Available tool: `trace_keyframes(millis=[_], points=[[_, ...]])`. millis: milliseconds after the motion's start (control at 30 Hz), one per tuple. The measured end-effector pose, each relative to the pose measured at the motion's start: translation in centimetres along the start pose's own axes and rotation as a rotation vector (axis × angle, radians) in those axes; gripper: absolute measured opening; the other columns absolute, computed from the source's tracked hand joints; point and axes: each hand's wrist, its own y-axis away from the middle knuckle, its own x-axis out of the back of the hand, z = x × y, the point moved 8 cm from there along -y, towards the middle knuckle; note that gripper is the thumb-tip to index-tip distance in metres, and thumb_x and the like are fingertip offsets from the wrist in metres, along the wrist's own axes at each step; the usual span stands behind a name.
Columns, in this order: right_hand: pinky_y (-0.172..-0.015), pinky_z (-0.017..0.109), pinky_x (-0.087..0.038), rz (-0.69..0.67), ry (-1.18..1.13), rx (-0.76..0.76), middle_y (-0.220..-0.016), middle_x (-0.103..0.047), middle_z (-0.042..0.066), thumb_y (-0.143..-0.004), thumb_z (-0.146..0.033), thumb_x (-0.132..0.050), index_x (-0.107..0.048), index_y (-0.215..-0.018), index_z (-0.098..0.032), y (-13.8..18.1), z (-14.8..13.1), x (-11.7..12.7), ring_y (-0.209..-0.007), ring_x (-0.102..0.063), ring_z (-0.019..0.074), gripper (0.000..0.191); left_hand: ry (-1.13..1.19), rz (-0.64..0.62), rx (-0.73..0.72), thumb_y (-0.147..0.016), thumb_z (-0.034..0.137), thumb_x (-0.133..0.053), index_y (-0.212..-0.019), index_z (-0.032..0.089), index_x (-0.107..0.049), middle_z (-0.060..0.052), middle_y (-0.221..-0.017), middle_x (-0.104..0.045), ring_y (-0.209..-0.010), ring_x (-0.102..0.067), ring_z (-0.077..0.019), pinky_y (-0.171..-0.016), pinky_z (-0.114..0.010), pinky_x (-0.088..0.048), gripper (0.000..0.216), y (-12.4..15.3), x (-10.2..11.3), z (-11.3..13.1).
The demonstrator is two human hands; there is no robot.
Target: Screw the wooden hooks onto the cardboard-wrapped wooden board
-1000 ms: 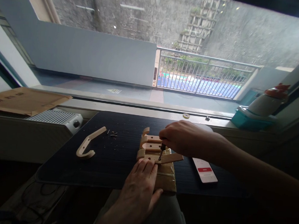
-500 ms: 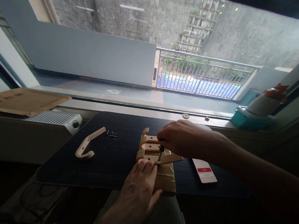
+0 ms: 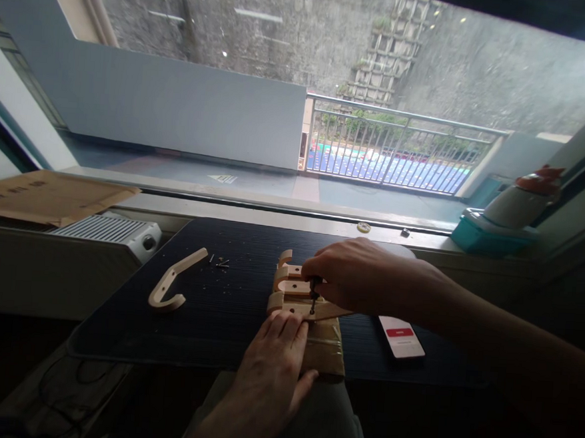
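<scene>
Reaching the near edge of the black table [image 3: 194, 332], the taped block [image 3: 326, 348] bears the nearest wooden hook [image 3: 277, 302]. The left hand [image 3: 276, 351] presses there, thumb spread; the right hand [image 3: 356, 270] grips a screwdriver [image 3: 313, 292], tip down on this hook. The phone [image 3: 400, 338] is near the right forearm; the loose hook [image 3: 168, 280] lies well apart, leftward. Compared with half a second before, the screwdriver stands more upright. Behind the table runs a windowsill [image 3: 253, 214].
</scene>
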Motion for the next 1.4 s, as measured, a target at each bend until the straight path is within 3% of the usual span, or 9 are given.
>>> trace_keyframes(millis=[100,400,567,667,1133,1400], points=[[-0.051,0.024,-0.026,-0.001,0.003,0.017,-0.077,-0.065,0.004,-0.084,-0.019,-0.048,-0.064,-0.09,-0.018,-0.1,-0.1,-0.4,-0.062,-0.054,0.0125,0.017,0.025,-0.009,0.019,-0.077,0.031,-0.06,-0.123,0.012,-0.051,-0.011,-0.126,-0.049,-0.121,-0.038,-0.0296,-0.106,-0.046,-0.03,0.051,-0.2,0.2,-0.1],[-0.048,0.025,-0.025,-0.001,-0.005,-0.166,-0.065,-0.062,0.005,-0.092,-0.032,-0.038,-0.062,-0.081,-0.015,0.4,1.2,-0.7,-0.055,-0.052,0.0125,0.031,0.054,-0.023,0.035,-0.075,0.032,-0.062,-0.12,0.013,-0.053,-0.012,-0.123,-0.052,-0.119,-0.042,-0.0297,-0.105,-0.046,-0.033,0.051,-0.5,0.7,-0.1],[-0.05,0.024,-0.027,0.052,-0.082,-0.116,-0.075,-0.065,0.002,-0.087,-0.031,-0.046,-0.061,-0.092,-0.021,0.9,0.9,-0.2,-0.062,-0.055,0.0133,0.019,0.058,-0.028,0.03,-0.075,0.033,-0.061,-0.121,0.011,-0.053,-0.013,-0.124,-0.052,-0.12,-0.041,-0.0288,-0.106,-0.044,-0.03,0.051,-0.4,0.7,-0.1],[-0.054,0.024,-0.029,0.065,-0.109,-0.106,-0.078,-0.066,0.002,-0.087,-0.025,-0.042,-0.061,-0.085,-0.02,1.1,0.6,-0.6,-0.066,-0.056,0.0133,0.02,0.057,-0.027,0.031,-0.076,0.034,-0.061,-0.121,0.011,-0.053,-0.012,-0.124,-0.052,-0.121,-0.04,-0.0283,-0.107,-0.043,-0.029,0.052,-0.3,0.7,-0.1],[-0.057,0.026,-0.03,0.214,-0.189,-0.387,-0.085,-0.065,0.008,-0.092,-0.036,-0.035,-0.056,-0.101,-0.015,1.7,1.0,-2.5,-0.073,-0.058,0.0166,0.031,0.021,0.074,-0.024,-0.075,0.037,-0.06,-0.117,0.014,-0.052,-0.01,-0.119,-0.053,-0.118,-0.042,-0.0262,-0.105,-0.04,-0.029,0.048,0.4,1.6,0.8],[-0.06,0.024,-0.035,0.198,-0.297,-0.342,-0.091,-0.065,0.005,-0.088,-0.029,-0.042,-0.055,-0.109,-0.018,2.7,1.8,-3.0,-0.071,-0.055,0.0137,0.027,0.065,0.086,-0.003,-0.075,0.037,-0.06,-0.117,0.016,-0.054,-0.008,-0.12,-0.054,-0.119,-0.041,-0.0257,-0.106,-0.039,-0.029,0.047,0.5,1.4,0.4]])
